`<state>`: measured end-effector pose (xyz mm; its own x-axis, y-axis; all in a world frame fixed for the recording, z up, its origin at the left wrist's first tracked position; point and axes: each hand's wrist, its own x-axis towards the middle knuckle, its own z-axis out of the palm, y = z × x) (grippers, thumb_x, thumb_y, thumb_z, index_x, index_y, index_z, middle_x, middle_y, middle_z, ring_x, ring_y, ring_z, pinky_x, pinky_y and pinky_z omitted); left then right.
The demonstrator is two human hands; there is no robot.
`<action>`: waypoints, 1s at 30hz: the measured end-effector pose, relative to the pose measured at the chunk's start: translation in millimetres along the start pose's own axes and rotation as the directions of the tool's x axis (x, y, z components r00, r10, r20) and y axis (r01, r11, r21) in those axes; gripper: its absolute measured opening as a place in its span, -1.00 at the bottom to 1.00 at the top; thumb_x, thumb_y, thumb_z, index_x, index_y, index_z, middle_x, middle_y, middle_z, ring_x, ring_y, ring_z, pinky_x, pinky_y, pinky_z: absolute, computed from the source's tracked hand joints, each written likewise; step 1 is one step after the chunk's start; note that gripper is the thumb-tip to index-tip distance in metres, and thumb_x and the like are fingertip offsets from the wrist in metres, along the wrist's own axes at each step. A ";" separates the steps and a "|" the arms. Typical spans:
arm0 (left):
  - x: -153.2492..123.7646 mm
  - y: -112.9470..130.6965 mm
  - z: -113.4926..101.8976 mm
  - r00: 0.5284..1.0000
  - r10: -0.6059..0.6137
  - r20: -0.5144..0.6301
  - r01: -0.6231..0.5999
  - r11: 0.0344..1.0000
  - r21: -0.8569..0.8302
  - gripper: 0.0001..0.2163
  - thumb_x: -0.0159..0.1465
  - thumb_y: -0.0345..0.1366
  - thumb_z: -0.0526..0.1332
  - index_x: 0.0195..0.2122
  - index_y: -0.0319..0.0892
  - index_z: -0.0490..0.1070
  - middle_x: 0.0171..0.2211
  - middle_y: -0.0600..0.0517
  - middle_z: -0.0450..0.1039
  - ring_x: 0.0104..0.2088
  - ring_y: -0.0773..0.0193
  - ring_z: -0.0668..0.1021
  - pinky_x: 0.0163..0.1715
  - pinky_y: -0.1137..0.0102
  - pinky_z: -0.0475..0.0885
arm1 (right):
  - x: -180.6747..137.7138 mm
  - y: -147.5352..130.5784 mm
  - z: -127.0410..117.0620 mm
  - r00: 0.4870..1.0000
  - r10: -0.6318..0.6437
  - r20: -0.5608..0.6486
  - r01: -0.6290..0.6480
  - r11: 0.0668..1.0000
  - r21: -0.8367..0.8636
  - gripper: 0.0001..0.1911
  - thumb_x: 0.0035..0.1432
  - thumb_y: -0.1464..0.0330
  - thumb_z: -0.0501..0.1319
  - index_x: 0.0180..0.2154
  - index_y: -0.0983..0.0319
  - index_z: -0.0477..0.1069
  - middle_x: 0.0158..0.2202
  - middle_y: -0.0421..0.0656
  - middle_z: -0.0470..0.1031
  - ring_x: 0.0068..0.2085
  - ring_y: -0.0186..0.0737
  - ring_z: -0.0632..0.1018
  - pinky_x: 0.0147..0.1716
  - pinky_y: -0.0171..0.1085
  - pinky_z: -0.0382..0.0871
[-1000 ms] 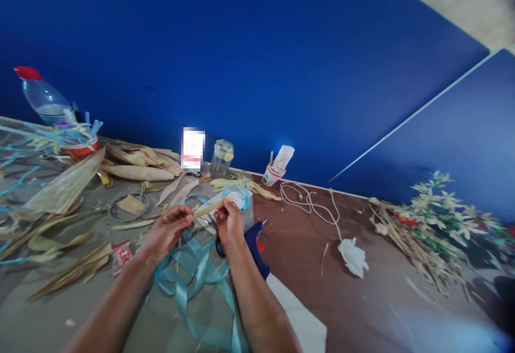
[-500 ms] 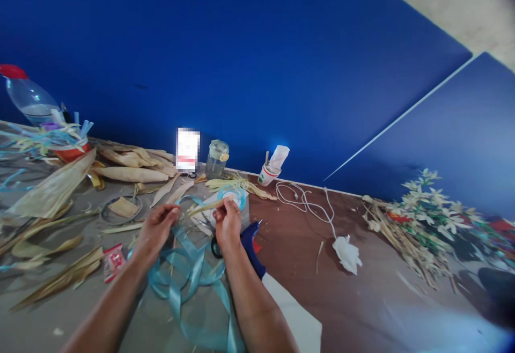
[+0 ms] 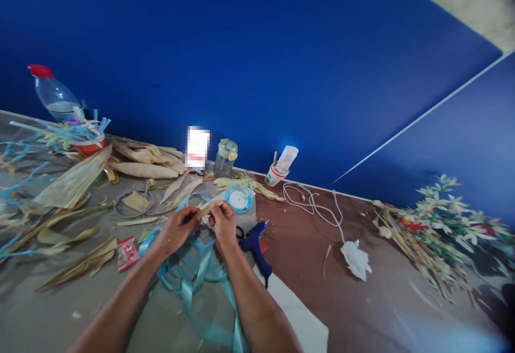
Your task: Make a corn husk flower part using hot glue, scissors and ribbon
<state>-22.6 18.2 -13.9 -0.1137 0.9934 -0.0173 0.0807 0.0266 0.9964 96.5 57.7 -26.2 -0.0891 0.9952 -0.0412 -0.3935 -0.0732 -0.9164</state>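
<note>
My left hand [image 3: 178, 229] and my right hand [image 3: 223, 221] meet in front of me, both with closed fingers. Between them they pinch a short strip of dried corn husk [image 3: 205, 211]. Loops of light blue ribbon [image 3: 187, 288] lie on the table below my hands and forearms. Just beyond my right hand is a ribbon spool [image 3: 238, 199] with a white centre. A blue glue gun [image 3: 257, 245] rests to the right of my right wrist, and part of a black scissor handle [image 3: 240, 232] shows beside it.
Corn husks [image 3: 145, 168], a candy packet [image 3: 127, 254] and a red tub of strips [image 3: 89, 146] are at left. A jar [image 3: 225, 158], a paper cup [image 3: 276, 175] and a white cable [image 3: 314, 203] stand or lie along the blue partition [image 3: 281, 63]. Artificial flowers [image 3: 450, 213] lie at right.
My left hand has come in towards my right hand and now touches the husk strip too. The whole view has shifted slightly, with things appearing further right.
</note>
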 end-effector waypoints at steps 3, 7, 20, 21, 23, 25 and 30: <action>0.1 0.4 -3.8 0.998 0.012 -0.054 -0.012 1.000 -0.002 -0.73 0.03 -0.05 0.28 -0.55 -0.17 0.46 -0.66 0.11 0.28 -0.58 0.35 0.30 -0.58 0.49 0.16 | 4.6 -3.6 -5.0 0.997 0.035 -0.065 -0.029 0.995 0.100 -0.78 -0.11 0.25 0.27 -0.55 0.24 0.30 -0.70 -0.39 0.21 -0.69 -0.52 0.14 -0.68 -0.43 -0.05; -1.2 5.9 -5.8 0.996 0.022 -0.083 -0.023 1.000 -0.014 -0.75 0.04 -0.08 0.28 -0.57 -0.16 0.46 -0.64 0.09 0.32 -0.56 0.33 0.32 -0.57 0.48 0.17 | 6.9 -7.5 -7.5 0.995 0.068 -0.070 -0.058 0.988 0.143 -0.82 -0.14 0.29 0.26 -0.55 0.24 0.32 -0.68 -0.37 0.27 -0.69 -0.52 0.16 -0.68 -0.44 -0.04; 2.0 3.3 -10.6 0.987 -0.002 -0.164 -0.004 0.999 -0.034 -0.74 0.01 -0.06 0.30 -0.55 -0.18 0.45 -0.67 0.12 0.29 -0.59 0.35 0.30 -0.58 0.48 0.17 | 5.9 -21.5 -8.8 1.000 -0.004 0.003 0.005 0.986 -0.164 -0.83 -0.03 0.26 0.22 -0.45 0.25 0.40 -0.59 -0.33 0.33 -0.65 -0.49 0.22 -0.65 -0.43 0.05; 1.9 5.1 -11.5 0.984 -0.015 -0.180 0.007 0.999 -0.048 -0.73 0.00 -0.06 0.30 -0.56 -0.18 0.44 -0.67 0.12 0.29 -0.59 0.35 0.30 -0.58 0.48 0.17 | 7.6 -26.4 -10.9 0.999 -0.035 -0.005 0.034 0.978 -0.208 -0.84 -0.03 0.28 0.22 -0.41 0.25 0.41 -0.58 -0.33 0.33 -0.64 -0.48 0.23 -0.64 -0.43 0.07; 1.4 8.3 -12.5 0.982 -0.042 -0.185 0.029 0.997 -0.069 -0.74 -0.01 -0.07 0.31 -0.58 -0.18 0.42 -0.68 0.12 0.28 -0.59 0.36 0.29 -0.57 0.48 0.16 | 9.7 -38.6 -15.3 0.995 -0.093 0.024 0.096 0.938 -0.333 -0.85 -0.01 0.31 0.22 -0.36 0.24 0.43 -0.55 -0.32 0.35 -0.60 -0.44 0.27 -0.60 -0.41 0.12; 1.0 9.2 -12.2 0.984 -0.054 -0.170 0.039 0.995 -0.091 -0.74 -0.01 -0.10 0.31 -0.61 -0.18 0.40 -0.68 0.12 0.27 -0.60 0.37 0.28 -0.57 0.48 0.16 | 7.9 -52.7 -19.7 0.982 -0.134 0.137 0.186 0.832 -0.523 -0.88 0.00 0.34 0.21 -0.36 0.22 0.46 -0.52 -0.29 0.40 -0.54 -0.39 0.33 -0.52 -0.39 0.19; 1.0 1.4 -8.7 0.988 -0.072 -0.137 0.053 0.989 -0.141 -0.78 -0.01 -0.13 0.32 -0.56 -0.20 0.45 -0.68 0.13 0.26 -0.61 0.39 0.27 -0.60 0.50 0.13 | -14.5 -78.4 -32.9 0.930 0.085 0.359 0.327 0.261 -0.908 -0.85 0.06 0.32 0.22 -0.29 0.21 0.49 -0.37 -0.15 0.51 -0.32 -0.24 0.47 -0.31 -0.31 0.26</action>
<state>-31.2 18.3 -11.8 -0.2541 0.9640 -0.0778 -0.0656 0.0631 0.9958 158.7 51.1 33.1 -0.4442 0.8955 0.0269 0.6995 0.3655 -0.6141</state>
